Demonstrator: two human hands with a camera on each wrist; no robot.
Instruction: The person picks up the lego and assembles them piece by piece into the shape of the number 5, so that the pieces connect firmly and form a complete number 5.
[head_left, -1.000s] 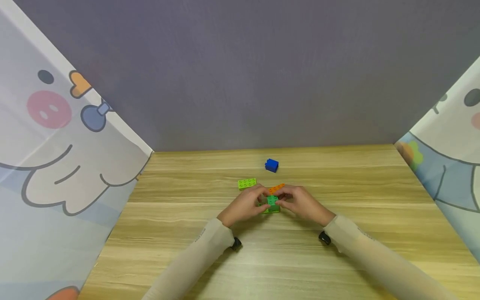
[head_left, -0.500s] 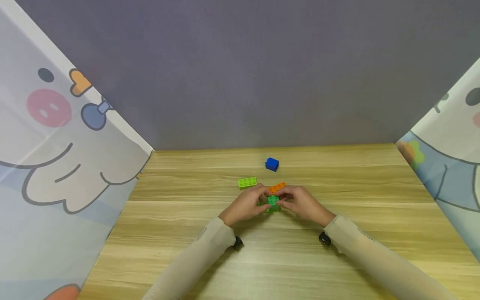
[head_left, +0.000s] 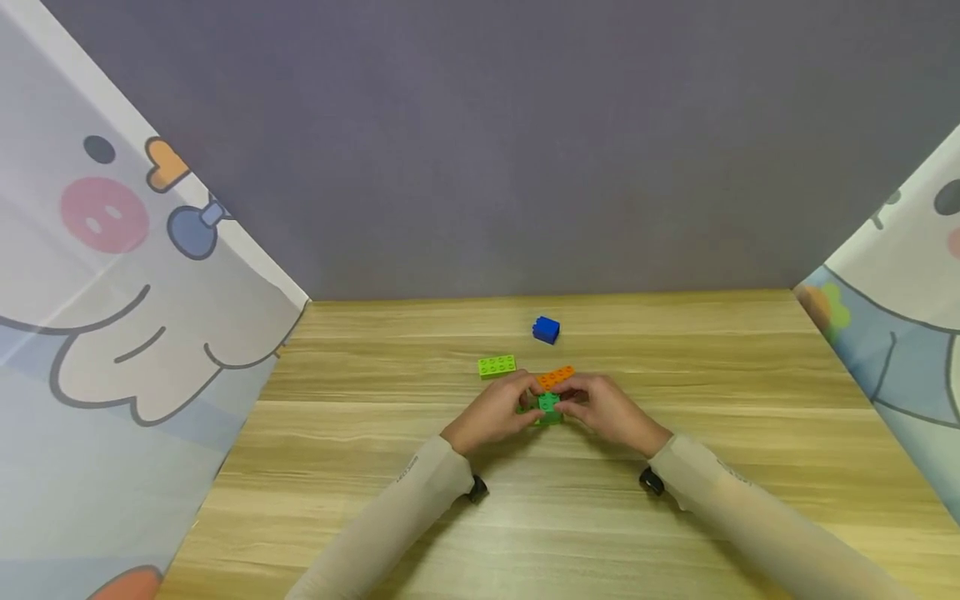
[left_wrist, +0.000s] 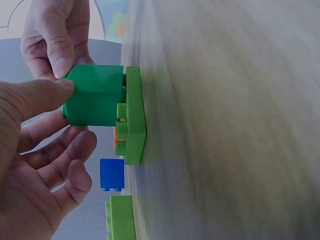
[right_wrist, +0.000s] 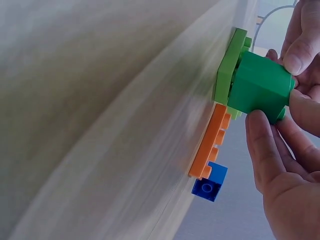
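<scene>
A dark green block (head_left: 550,404) sits over one end of a light green studded brick (left_wrist: 135,120) lying on the table. My left hand (head_left: 495,412) pinches the block from the left, its thumb on the near top edge. From the other side my right hand (head_left: 611,412) grips the same block between thumb and fingers. In the left wrist view the brick's bare studs (left_wrist: 121,130) show beside the block. Just beyond the fingertips lies an orange studded brick (head_left: 556,377).
A lime brick (head_left: 497,366) lies past my left hand. Farther back, a blue brick (head_left: 546,330) rests on its side. The wooden table (head_left: 570,517) ends at a grey wall (head_left: 525,167), with cartoon-printed panels (head_left: 172,333) at both sides.
Both hands keep their hold on the dark green block with hardly any movement. The whole head view has shifted a little.
</scene>
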